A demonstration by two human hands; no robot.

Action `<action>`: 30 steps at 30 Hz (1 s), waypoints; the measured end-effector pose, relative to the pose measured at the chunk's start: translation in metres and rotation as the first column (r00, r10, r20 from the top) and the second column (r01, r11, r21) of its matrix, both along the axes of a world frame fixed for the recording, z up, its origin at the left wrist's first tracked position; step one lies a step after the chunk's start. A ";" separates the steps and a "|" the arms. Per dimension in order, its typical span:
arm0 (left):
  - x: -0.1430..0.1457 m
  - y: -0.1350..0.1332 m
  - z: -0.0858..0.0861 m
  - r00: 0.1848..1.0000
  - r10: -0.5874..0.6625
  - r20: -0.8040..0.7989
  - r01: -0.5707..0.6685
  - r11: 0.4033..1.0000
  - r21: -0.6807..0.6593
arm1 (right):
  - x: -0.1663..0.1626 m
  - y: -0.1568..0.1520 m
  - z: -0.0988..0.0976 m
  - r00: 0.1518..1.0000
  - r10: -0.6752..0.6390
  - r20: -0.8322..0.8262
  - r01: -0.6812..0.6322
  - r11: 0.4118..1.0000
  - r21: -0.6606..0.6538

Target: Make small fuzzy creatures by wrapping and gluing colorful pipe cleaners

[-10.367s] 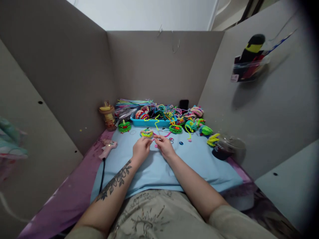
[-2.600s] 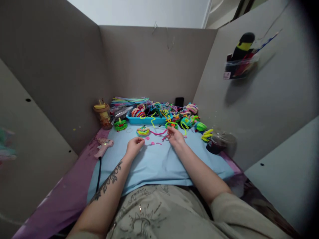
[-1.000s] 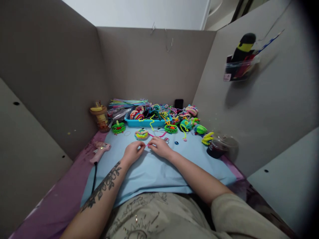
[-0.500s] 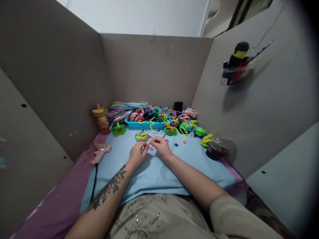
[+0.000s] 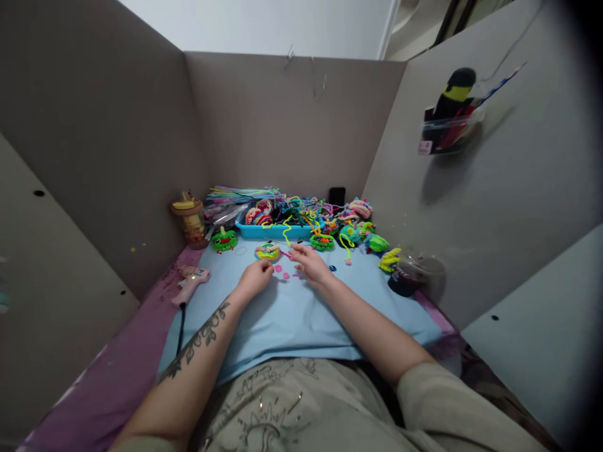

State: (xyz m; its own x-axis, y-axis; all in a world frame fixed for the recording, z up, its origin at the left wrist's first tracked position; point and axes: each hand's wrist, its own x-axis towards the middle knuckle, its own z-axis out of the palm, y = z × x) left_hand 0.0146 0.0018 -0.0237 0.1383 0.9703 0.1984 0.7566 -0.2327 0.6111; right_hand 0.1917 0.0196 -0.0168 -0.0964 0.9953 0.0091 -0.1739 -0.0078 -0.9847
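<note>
My left hand (image 5: 255, 278) is curled closed just above the blue cloth (image 5: 292, 320); whatever it may hold is hidden. To its right, my right hand (image 5: 311, 265) has its fingers extended and parted, with nothing visible between them. Small pink pieces (image 5: 286, 276) lie on the cloth between the two hands. A pink fuzzy strip (image 5: 285, 253) shows just beyond the right fingertips. Behind my left hand sits a round yellow and multicoloured fuzzy piece (image 5: 267, 252). A small dark blue disc (image 5: 332, 268) lies right of my right hand.
Along the back, a blue tray (image 5: 277, 232) is heaped with fuzzy stems. A green fuzzy figure (image 5: 224, 240) and a drink cup (image 5: 191, 221) stand left, above a pink glue gun (image 5: 191, 285). A dark cup (image 5: 404, 278) stands right. Grey panels (image 5: 296, 125) enclose the table.
My hands, close together over the pink pieces before, have moved apart. The left hand shifted left and the right hand's fingers opened, exposing the pink pieces between them.
</note>
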 end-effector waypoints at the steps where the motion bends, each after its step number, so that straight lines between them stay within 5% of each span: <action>1: -0.002 0.005 0.000 0.997 -0.022 -0.069 0.017 0.998 -0.059 | 0.012 0.007 -0.003 0.998 0.001 0.063 -0.002 1.000 0.021; 5: -0.003 0.017 0.002 0.956 -0.118 -0.269 0.058 0.974 -0.220 | 0.051 0.025 -0.021 0.958 -0.161 0.239 0.127 0.980 0.151; 9: 0.003 0.019 0.004 0.928 -0.115 -0.354 0.029 0.971 -0.239 | 0.065 0.030 -0.032 0.899 -0.128 0.418 0.025 0.969 0.244; 17: 0.004 0.020 0.003 0.916 -0.091 -0.390 -0.015 0.966 -0.259 | 0.075 0.034 -0.029 0.598 -0.275 0.752 0.022 0.945 0.328; 22: 0.005 0.019 0.007 0.919 -0.080 -0.386 -0.030 0.962 -0.270 | 0.084 0.036 -0.032 0.466 -0.234 0.853 -0.037 0.958 0.283; 27: 0.004 0.015 0.007 0.940 -0.066 -0.335 -0.024 0.966 -0.258 | 0.077 0.027 -0.027 0.472 -0.304 0.828 -0.032 0.932 0.360; 30: 0.000 0.010 0.001 0.966 -0.039 -0.255 -0.010 0.982 -0.188 | 0.060 0.014 -0.024 0.579 -0.349 0.737 -0.075 0.877 0.474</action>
State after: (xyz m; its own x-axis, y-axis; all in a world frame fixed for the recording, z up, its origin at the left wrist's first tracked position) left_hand 0.0146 0.0120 -0.0224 0.1754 0.9841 -0.0291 0.8907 -0.1461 0.4304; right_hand 0.2514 0.0332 -0.0408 -0.1377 0.9038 0.4051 0.6993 0.3784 -0.6065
